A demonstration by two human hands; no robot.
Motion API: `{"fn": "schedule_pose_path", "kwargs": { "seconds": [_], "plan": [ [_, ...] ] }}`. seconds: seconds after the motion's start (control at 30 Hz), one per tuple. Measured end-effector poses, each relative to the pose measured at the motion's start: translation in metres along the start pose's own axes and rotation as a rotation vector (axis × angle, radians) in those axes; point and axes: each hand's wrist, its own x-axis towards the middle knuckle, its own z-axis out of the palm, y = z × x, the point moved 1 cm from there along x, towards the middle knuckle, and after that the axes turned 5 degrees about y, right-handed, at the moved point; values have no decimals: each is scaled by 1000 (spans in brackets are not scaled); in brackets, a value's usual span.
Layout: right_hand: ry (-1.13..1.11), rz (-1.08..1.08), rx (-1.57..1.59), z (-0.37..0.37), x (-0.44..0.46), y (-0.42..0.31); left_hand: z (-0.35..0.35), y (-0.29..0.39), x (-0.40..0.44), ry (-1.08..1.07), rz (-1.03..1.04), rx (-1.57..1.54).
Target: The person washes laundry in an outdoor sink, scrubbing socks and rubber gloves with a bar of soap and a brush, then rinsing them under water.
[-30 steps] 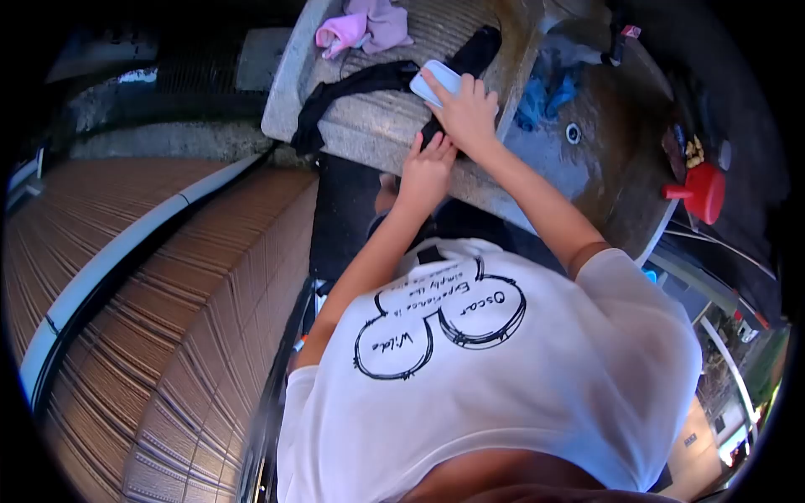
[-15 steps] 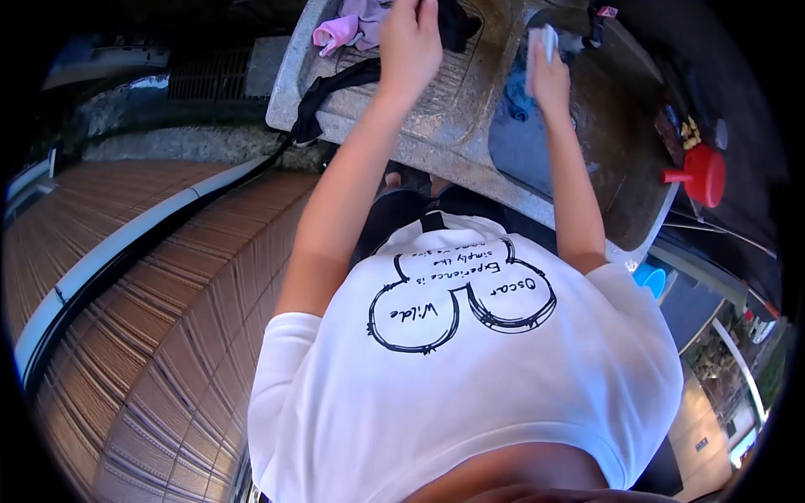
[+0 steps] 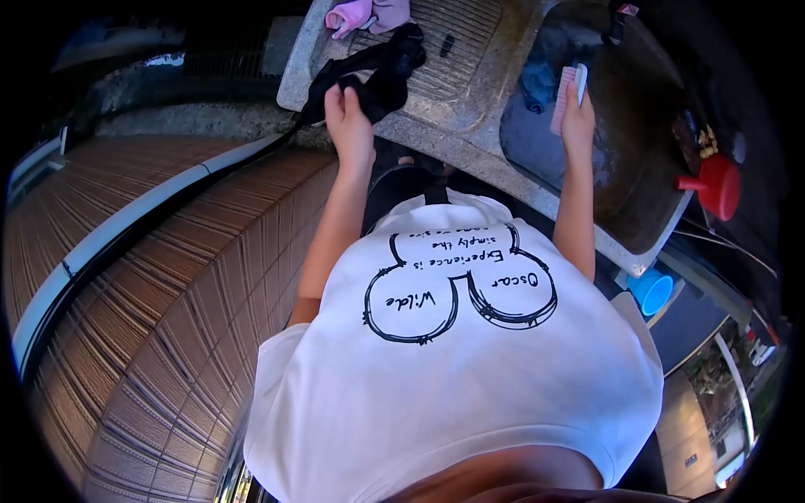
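At the left edge of the stone sink point(image 3: 453, 126), my left hand point(image 3: 350, 130) pinches a black cloth point(image 3: 394, 71) between thumb and fingers. The rest of that cloth lies bunched on the sink's ridged washboard point(image 3: 470, 29). Over the right basin, my right hand point(image 3: 579, 126) grips a scrubbing brush point(image 3: 564, 99) with pinkish bristles and a white back, bristles facing left. Beneath and behind the brush, a blue cloth point(image 3: 537, 84) lies in the basin's water. Pink cloth point(image 3: 349, 17) and lilac cloth point(image 3: 391, 13) rest at the washboard's far left.
A red dipper point(image 3: 719, 186) sits by the basin's right rim. Below the sink's right corner stands a blue bucket point(image 3: 651, 293). A pale pipe point(image 3: 117, 230) runs along the tiled surface point(image 3: 193, 277) at left. A small dark object point(image 3: 448, 44) lies on the washboard.
My left hand has come down and left from above the washboard and now holds the black cloth, drawn toward the sink's near edge. The brush stays in my right hand, slightly lower.
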Motion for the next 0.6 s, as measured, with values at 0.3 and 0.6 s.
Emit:
{"fn": "schedule_pose_path", "kwargs": {
  "seconds": [0.3,0.6],
  "plan": [
    [-131,161,-199,-34,19,42,148,80,18,-393,131,-102],
    [-558,582,-833,-8,27,319,114,38,-28,-350,-113,-289]
  ]
}}
